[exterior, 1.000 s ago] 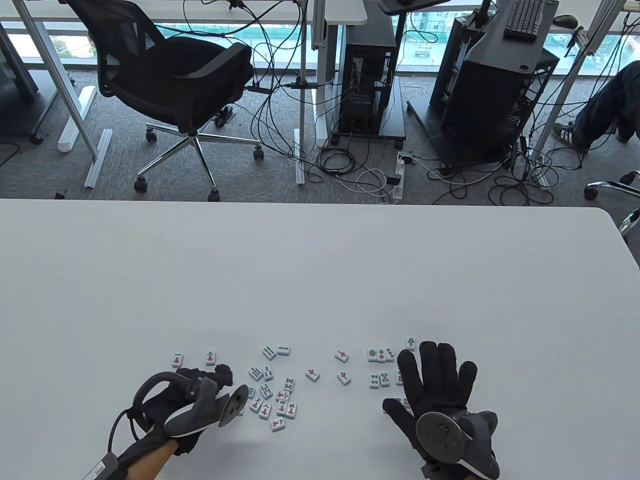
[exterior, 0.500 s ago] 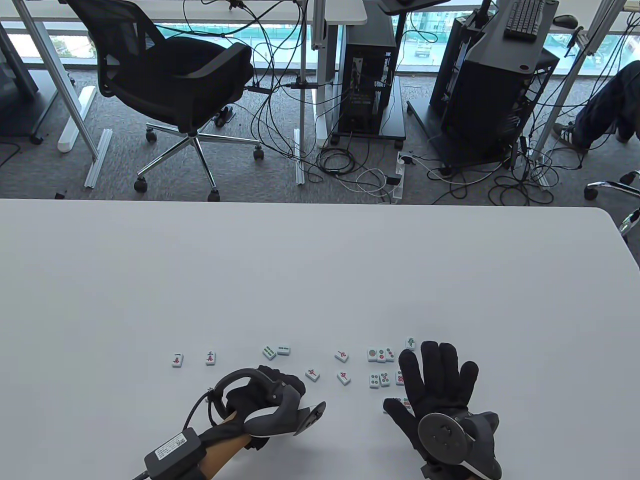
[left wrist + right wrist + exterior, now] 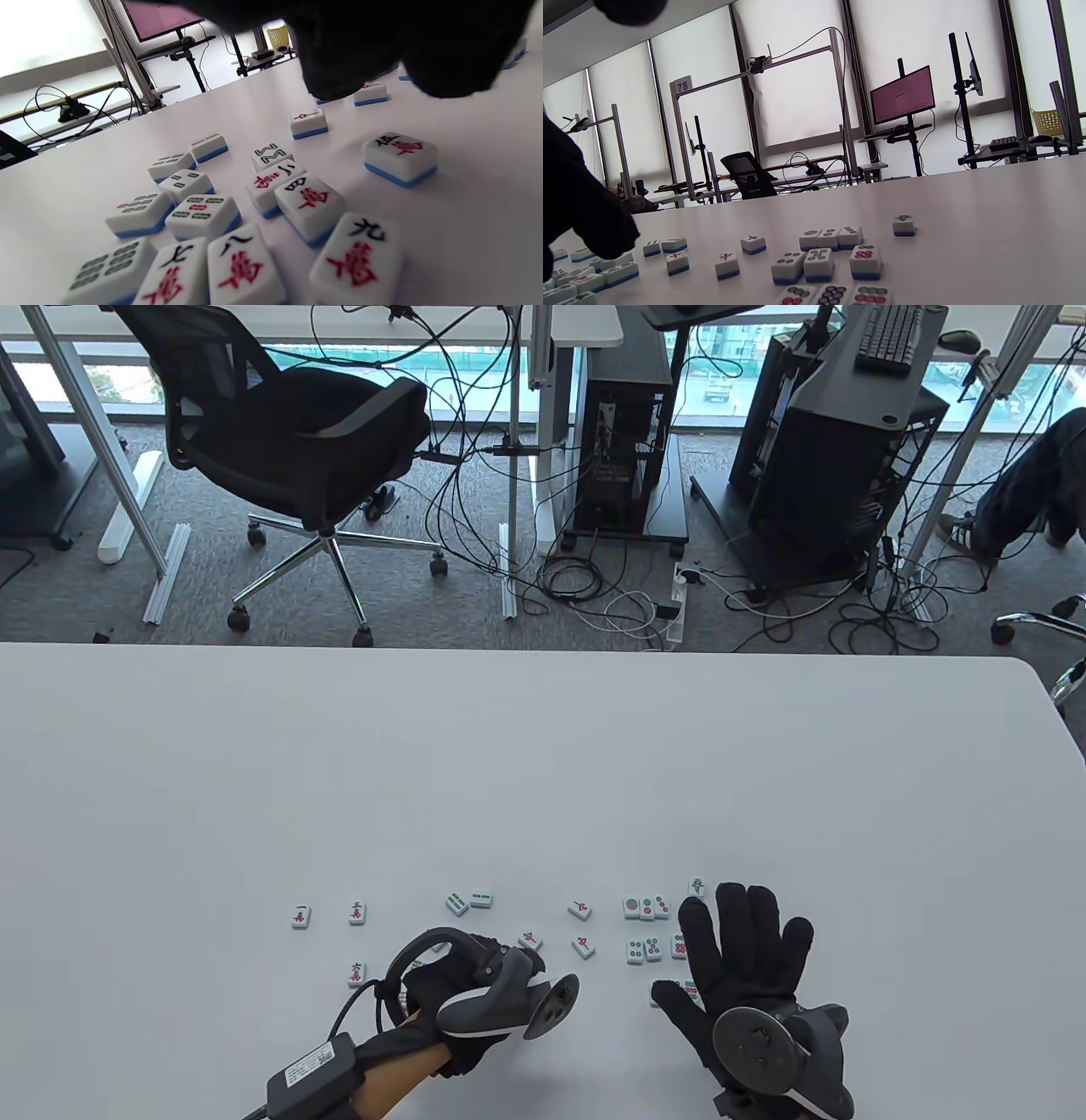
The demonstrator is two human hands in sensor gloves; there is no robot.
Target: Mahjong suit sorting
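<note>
White mahjong tiles with blue backs lie face up near the table's front edge. My left hand [image 3: 509, 959] hovers over the mixed pile [image 3: 237, 212] of character and bamboo tiles; its fingers [image 3: 339, 63] hang above the tiles and hold nothing. To its left lie three character tiles [image 3: 357, 973], apart from each other. Two bamboo tiles [image 3: 468, 901] sit beyond it, and three red-marked tiles [image 3: 580, 909] are in the middle. My right hand [image 3: 747, 933] lies flat with fingers spread beside two rows of dot tiles [image 3: 646, 908], partly covering a few more [image 3: 670, 988].
The white table [image 3: 543, 763] stretches bare beyond the tiles. One lone tile [image 3: 696, 886] sits just past my right fingertips. Behind the table stand an office chair [image 3: 297, 441], computer towers and floor cables.
My left hand has moved right, from the left character tiles to over the pile, leaving a character tile in view where it was. The right hand has stayed put.
</note>
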